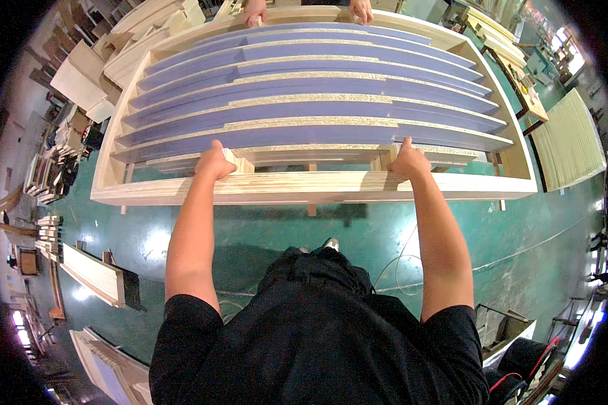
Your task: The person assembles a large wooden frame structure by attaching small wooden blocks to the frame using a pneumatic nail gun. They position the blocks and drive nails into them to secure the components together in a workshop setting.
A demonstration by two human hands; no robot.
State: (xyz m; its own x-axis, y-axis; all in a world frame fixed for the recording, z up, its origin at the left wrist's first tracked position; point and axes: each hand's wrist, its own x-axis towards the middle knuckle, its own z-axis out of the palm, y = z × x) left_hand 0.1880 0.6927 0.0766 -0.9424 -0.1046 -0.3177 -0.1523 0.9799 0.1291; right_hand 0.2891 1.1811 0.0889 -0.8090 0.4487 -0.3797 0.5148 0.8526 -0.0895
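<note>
A long rectangular frame of pale wood [304, 182] lies before me, holding a row of upright boards with blue-purple faces [311, 111] and rough chipboard edges. Just inside the near rail, my left hand [215, 162] is closed around a small wooden block [244, 164], thumb up. Further right along the same rail, my right hand [411, 160] grips a second wooden block [381, 160]. Both blocks sit between the rail and the nearest board. The undersides of my fingers are partly hidden.
Across the frame, another person's two hands [255, 12] rest at the far rail. Stacked pale panels [569, 142] stand at right, with more timber [88, 77] at left. A white beam [93, 275] lies on the green floor, and a thin hose [400, 260] loops near my feet.
</note>
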